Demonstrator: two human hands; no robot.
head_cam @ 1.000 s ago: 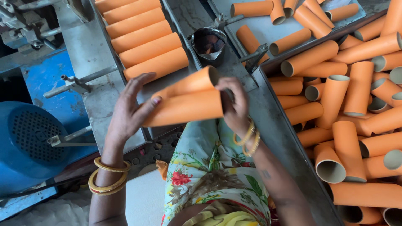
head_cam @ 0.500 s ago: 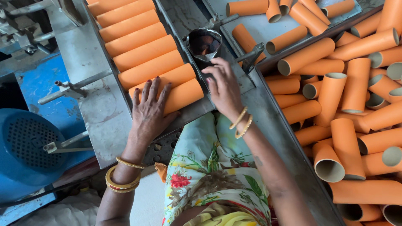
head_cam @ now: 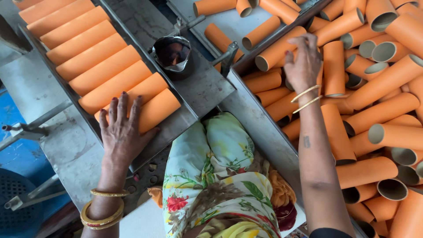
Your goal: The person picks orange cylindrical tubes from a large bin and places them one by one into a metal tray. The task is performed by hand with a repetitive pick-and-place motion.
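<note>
Moved since half a second ago: right hand [head_cam: 303,61], from the tray to the loose tube pile [head_cam: 379,132] upper right, fingers spread, gripping nothing. Left hand [head_cam: 121,132]: flat, open on nearest rowed tube [head_cam: 156,108], long axis diagonal, lower left to upper right, in metal tray [head_cam: 185,121].

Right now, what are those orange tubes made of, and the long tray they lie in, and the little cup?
The orange tubes look like cardboard: matte orange outside, pale papery inside at the open ends, with thin walls. The long tray looks like metal, probably steel: dull grey, scuffed, with hard folded edges. The little cup also seems metal, since it is shiny and mirrors its surroundings. The left hand rests flat on a tube.
</note>
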